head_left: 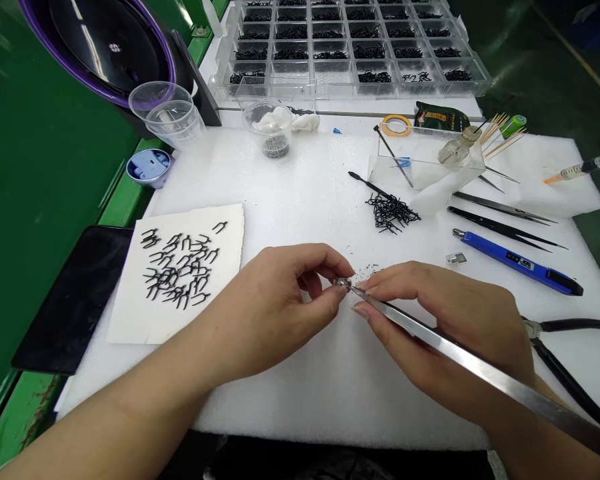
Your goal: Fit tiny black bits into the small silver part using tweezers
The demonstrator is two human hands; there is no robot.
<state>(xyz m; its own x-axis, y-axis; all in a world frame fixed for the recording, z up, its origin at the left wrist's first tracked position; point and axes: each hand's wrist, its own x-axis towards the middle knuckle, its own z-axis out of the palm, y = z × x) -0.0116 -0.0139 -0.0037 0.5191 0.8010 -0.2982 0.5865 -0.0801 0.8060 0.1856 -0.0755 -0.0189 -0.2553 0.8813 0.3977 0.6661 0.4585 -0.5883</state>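
A: What do the hands have between them?

B: The left hand [275,307] pinches a tiny silvery part [341,283] between thumb and forefinger. The right hand [445,327] is closed around long steel tweezers [480,370], whose tips press together right at that part. All of it sits over the white foam mat [305,187], just in front of a scatter of black specks.

A: How far along does the work look?

B: Judging by the piles, partway. Left of the hands, a sheet of white paper [180,320] carries a fair cluster of black forked pieces [180,270], laid out apart from each other. Behind the hands, a tangled heap of black wire bits [391,212] lies on the mat, and behind that the clear compartment tray [350,47] holds plenty more.

A: So much remains?

B: I'd say so. Whether the forked pieces are finished, I cannot tell.
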